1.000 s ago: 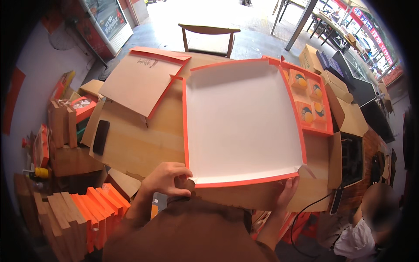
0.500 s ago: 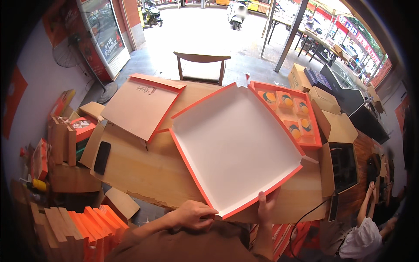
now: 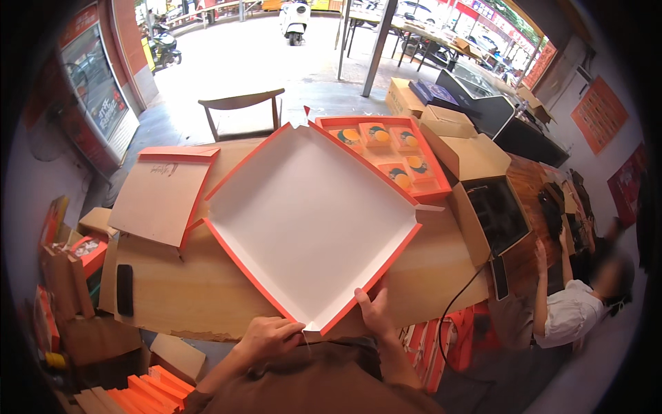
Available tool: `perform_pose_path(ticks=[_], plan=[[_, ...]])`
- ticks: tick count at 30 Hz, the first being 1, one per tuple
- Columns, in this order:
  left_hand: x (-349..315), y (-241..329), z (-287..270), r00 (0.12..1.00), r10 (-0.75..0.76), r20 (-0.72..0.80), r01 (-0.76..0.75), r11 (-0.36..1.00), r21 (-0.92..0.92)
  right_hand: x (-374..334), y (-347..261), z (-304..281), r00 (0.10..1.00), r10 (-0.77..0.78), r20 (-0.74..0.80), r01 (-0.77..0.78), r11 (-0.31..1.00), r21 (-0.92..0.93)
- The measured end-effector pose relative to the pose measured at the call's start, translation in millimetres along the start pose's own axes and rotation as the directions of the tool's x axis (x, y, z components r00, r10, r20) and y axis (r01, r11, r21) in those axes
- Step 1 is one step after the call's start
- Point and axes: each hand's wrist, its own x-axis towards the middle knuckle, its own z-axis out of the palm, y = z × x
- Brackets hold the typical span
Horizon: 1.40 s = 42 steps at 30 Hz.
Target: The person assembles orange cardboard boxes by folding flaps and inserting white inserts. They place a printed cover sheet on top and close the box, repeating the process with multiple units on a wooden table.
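A large folded-cardboard box lid, white inside with red-orange rims, is held cornerwise over the table. At its near corner, my left hand is closed, fingertips pinching the rim and flap there. My right hand grips the near right wall, thumb inside and fingers underneath. Flaps stick out loose at the lid's left, far and right corners. Beyond its far right edge is a red gift box, partly covered by the lid, with several small packs bearing round orange and dark designs.
A flat cardboard panel with red edges lies left on the wooden table. A black phone sits at the left edge. Right stand an open carton and a black cable. Another person is at far right.
My view has swung right, so the scene sits further left in the picture. Both hands stay at the lid's near corner; the left fingers still pinch it and the right still grips the wall.
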Motion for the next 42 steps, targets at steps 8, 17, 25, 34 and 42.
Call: perform_pose_path(ticks=[8, 17, 25, 34, 42], plan=[[-2, 20, 36, 0.977, 0.211, 0.033, -0.214, 0.963, 0.164, 7, 20, -10, 0.996, -0.060, 0.059, 0.055, 0.994, 0.092], [25, 29, 41, 0.988, 0.157, -0.010, -0.154, 0.975, 0.159, -24, 20, -33, 0.962, -0.273, 0.012, 0.253, 0.874, -0.416], [24, 29, 59, 0.989, -0.053, 0.137, 0.038, 0.994, 0.107, -67, 11, -22, 0.897, -0.318, 0.307, 0.381, 0.908, -0.175], [29, 30, 49, 0.989, -0.143, 0.046, 0.140, 0.988, 0.063, -71, 19, -26, 0.931, -0.093, 0.352, 0.142, 0.983, -0.118], [0, -4, 12, 0.976, -0.186, -0.111, 0.207, 0.953, 0.222, -72, 17, -18, 0.902, -0.209, 0.378, 0.267, 0.958, -0.105]])
